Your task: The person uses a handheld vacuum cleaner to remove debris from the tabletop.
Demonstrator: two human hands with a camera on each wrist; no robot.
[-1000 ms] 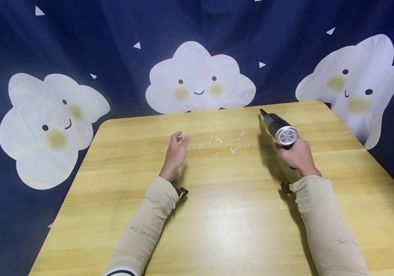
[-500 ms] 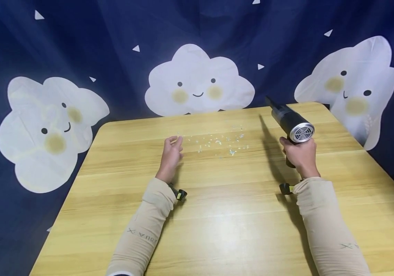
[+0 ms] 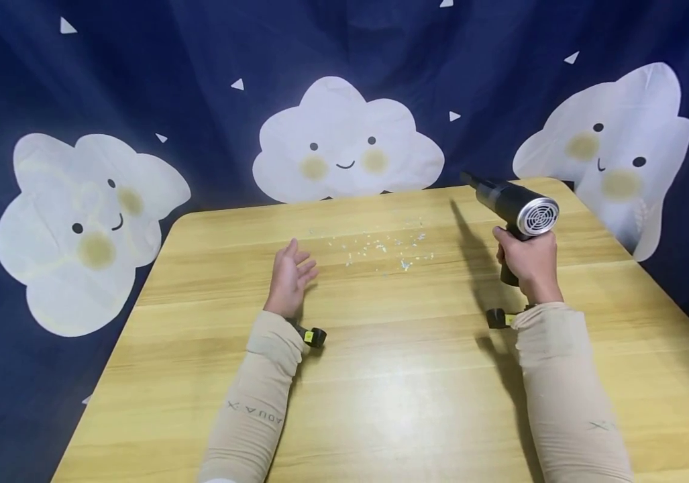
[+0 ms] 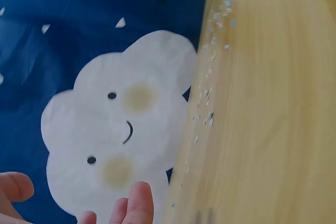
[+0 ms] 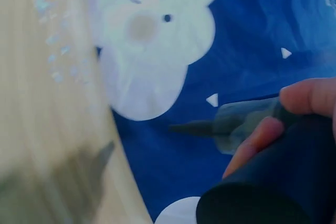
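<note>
My right hand (image 3: 531,267) grips the handle of a black handheld vacuum cleaner (image 3: 506,201) with a silver round vent and a narrow nozzle. Held above the back right of the table, it points its nozzle toward the far edge. In the right wrist view the clear dust cup (image 5: 247,121) shows beyond the fingers. Small pale blue and white scraps (image 3: 404,265) lie scattered on the tabletop between the hands. Left of them my left hand (image 3: 291,276) hovers with its fingers spread, holding nothing. The left wrist view catches its fingertips (image 4: 139,203) near the lower edge.
The wooden table (image 3: 380,362) has rounded back corners. Behind it hangs a dark blue curtain (image 3: 211,147) with white cloud faces, close to the far edge. Dark wrist devices with yellow labels sit at both wrists.
My right hand has raised the vacuum cleaner and swung it to the right, away from the scraps. My left hand has shifted left and turned, its fingers spreading. The scraps look much the same.
</note>
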